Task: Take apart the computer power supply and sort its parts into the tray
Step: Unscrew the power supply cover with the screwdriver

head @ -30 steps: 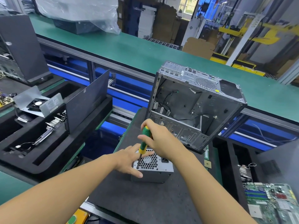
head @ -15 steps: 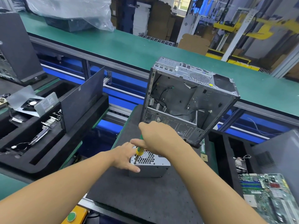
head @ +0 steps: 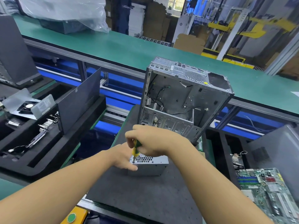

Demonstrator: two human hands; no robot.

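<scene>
Gripping the screwdriver (head: 135,148) by its green and yellow handle, your right hand (head: 152,139) has its fingers curled round the tool. The shaft stands nearly upright, and its tip meets the perforated top face of the power supply (head: 150,167) at the corner nearest your left hand (head: 122,156). That left hand lies open against the left side of the box, fingers straight, with one finger reaching along the near face. The power supply sits on the dark foam mat (head: 129,199) directly beneath both of your hands.

Just beyond your right hand the computer case (head: 182,102) stands upright on the same mat, its open side facing you and a few black cables hanging inside.

Well to the left of your left hand is a black foam tray (head: 48,159). A dark side panel (head: 79,101) stands on edge in one slot, and the compartment left of it holds a silver metal part with thin wires (head: 41,135). At the tray's far end rests a black fan in a grey metal housing (head: 28,107).

To the right of your right hand is a second foam tray (head: 216,151). A narrow compartment there holds a small part with wires (head: 236,160), and a green motherboard (head: 265,191) lies at its near end
</scene>
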